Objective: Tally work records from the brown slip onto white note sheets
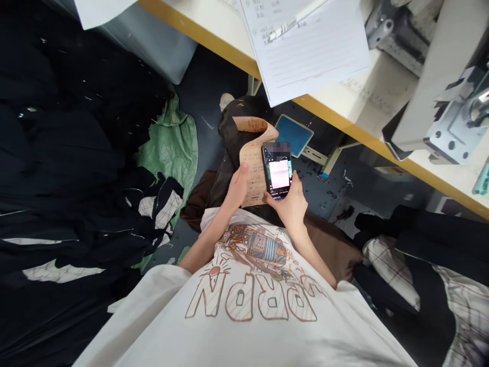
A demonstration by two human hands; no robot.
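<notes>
A long strip of brownish paper [253,179] with handwriting lies over my lap, its far end curling up. My left hand [239,186] pinches its left edge, thumb on top and the other fingers hidden underneath. In my right hand [290,204] is a smartphone [278,176], held from below and the right side, thumb at its lower left corner. The phone's screen is lit and shows a pale pink picture on a dark background. Its left edge overlaps the paper.
A white table [324,108] with a yellow edge carries lined sheets [305,66], a white pen [290,24] and a sewing machine [431,97]. A blue pedal [293,134] sits beneath it. Dark garments [57,168] pile at left beside a green sack [173,145]; more cloth [397,275] lies right.
</notes>
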